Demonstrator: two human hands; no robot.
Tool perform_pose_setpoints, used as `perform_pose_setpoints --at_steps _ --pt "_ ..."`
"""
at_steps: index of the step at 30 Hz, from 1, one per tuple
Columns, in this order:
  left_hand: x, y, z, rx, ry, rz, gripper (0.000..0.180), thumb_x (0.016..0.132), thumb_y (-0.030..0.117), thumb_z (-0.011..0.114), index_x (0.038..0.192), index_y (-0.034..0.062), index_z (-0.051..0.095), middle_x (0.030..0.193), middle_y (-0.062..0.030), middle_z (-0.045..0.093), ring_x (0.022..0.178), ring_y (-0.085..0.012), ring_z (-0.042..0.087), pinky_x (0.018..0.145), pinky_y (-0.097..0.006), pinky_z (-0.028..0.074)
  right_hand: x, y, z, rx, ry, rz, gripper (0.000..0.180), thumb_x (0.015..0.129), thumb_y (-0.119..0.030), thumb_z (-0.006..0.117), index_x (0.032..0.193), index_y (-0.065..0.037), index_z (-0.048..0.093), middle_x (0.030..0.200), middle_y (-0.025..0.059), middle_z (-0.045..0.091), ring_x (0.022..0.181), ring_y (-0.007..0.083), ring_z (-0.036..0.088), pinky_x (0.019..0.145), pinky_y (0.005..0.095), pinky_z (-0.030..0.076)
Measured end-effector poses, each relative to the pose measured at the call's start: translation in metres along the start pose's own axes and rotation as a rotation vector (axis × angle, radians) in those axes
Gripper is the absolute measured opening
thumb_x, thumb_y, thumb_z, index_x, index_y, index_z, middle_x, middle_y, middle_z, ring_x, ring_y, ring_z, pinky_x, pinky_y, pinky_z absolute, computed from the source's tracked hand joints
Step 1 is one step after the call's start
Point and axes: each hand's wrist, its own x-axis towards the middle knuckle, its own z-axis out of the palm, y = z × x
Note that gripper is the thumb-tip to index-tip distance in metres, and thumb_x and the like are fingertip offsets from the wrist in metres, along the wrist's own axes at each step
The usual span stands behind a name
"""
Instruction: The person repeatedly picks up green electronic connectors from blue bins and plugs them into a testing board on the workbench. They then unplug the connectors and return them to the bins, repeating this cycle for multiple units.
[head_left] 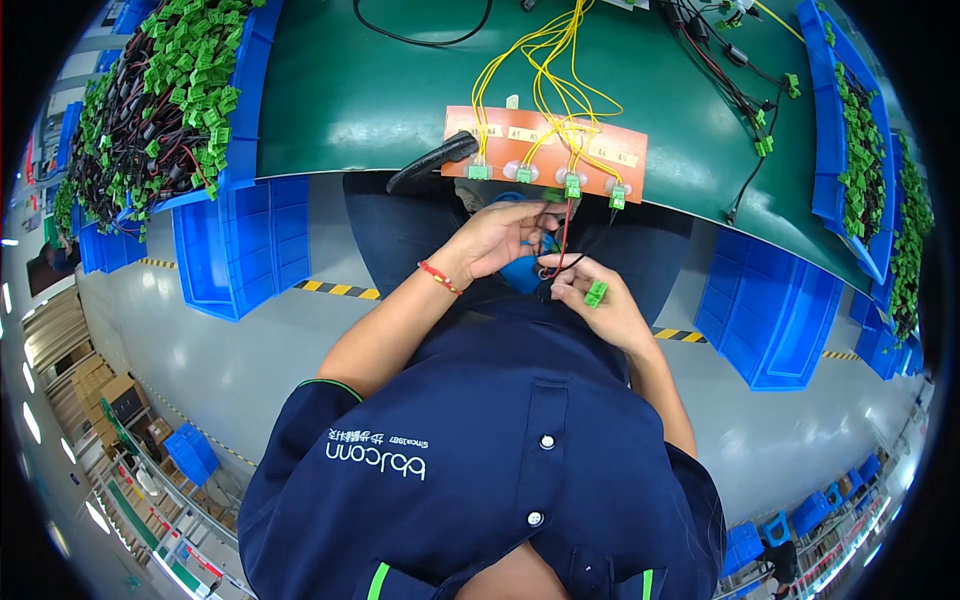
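Observation:
My left hand [495,240], a red band at its wrist, is closed with its fingertips pinching thin red and black wires [564,232] just below the table edge. My right hand [605,310] grips a small green terminal connector [595,293] between thumb and fingers, close to the wire ends. A blue object [520,272] lies in my lap under both hands, mostly hidden. The wires run up to a green connector [572,186] on an orange fixture board [610,150].
Yellow wires [545,60] loop from the orange board over the green table [350,90]. A black tool [430,160] rests at the table edge. Blue bins [180,90] of green connectors and cables stand left, with another bin [860,150] right. Stacked blue crates [245,245] flank my legs.

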Motion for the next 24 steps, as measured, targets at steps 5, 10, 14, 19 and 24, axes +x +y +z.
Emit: perform_pose_setpoints --at_steps 5,10,14,19,24 --pt "-0.034 0.007 0.012 0.180 0.011 0.166 0.040 0.105 0.024 0.047 0.131 -0.0044 0.058 0.100 -0.0045 0.065 0.089 -0.0121 0.058 0.087 -0.029 0.047 0.004 -0.004 -0.016 0.069 0.258 0.044 0.023 0.096 -0.004 0.055 0.116 -0.002 0.067 0.085 -0.0005 0.060 0.078 0.0044 0.054 0.063 0.0185 0.039" --pt "-0.052 0.002 0.031 0.510 0.101 0.386 0.036 0.103 0.021 0.053 0.130 -0.0029 0.060 0.104 -0.0044 0.066 0.098 -0.0111 0.056 0.092 -0.028 0.044 0.019 -0.009 -0.008 0.139 0.215 0.016 0.023 0.096 -0.007 0.057 0.116 -0.001 0.068 0.084 -0.0014 0.063 0.067 0.0012 0.048 0.054 0.0179 0.031" --pt "-0.061 0.001 0.049 0.547 0.177 0.515 0.037 0.104 0.024 0.053 0.129 -0.0027 0.061 0.094 -0.0032 0.064 0.088 -0.0095 0.055 0.086 -0.026 0.044 0.029 -0.008 0.004 0.157 0.168 0.009 0.021 0.097 -0.009 0.059 0.114 -0.002 0.069 0.088 -0.0021 0.066 0.062 0.0009 0.043 0.053 0.0192 0.030" --pt "-0.065 0.004 0.046 0.494 0.217 0.581 0.031 0.107 0.025 0.047 0.114 -0.0014 0.061 0.077 0.0019 0.050 0.073 -0.0061 0.045 0.071 -0.023 0.041 0.032 -0.012 0.008 0.071 0.155 0.067 0.022 0.099 -0.017 0.061 0.112 -0.002 0.070 0.087 -0.0016 0.066 0.061 0.0016 0.041 0.053 0.0196 0.030" --pt "-0.075 0.011 0.048 0.139 0.153 0.534 0.033 0.109 0.029 0.040 0.102 0.0022 0.058 0.067 0.0056 0.035 0.062 -0.0046 0.031 0.058 -0.022 0.033 0.043 0.008 0.007 0.032 0.074 0.146 0.029 0.099 -0.028 0.062 0.108 -0.002 0.071 0.080 0.0002 0.063 0.057 0.0045 0.043 0.051 0.0225 0.032"
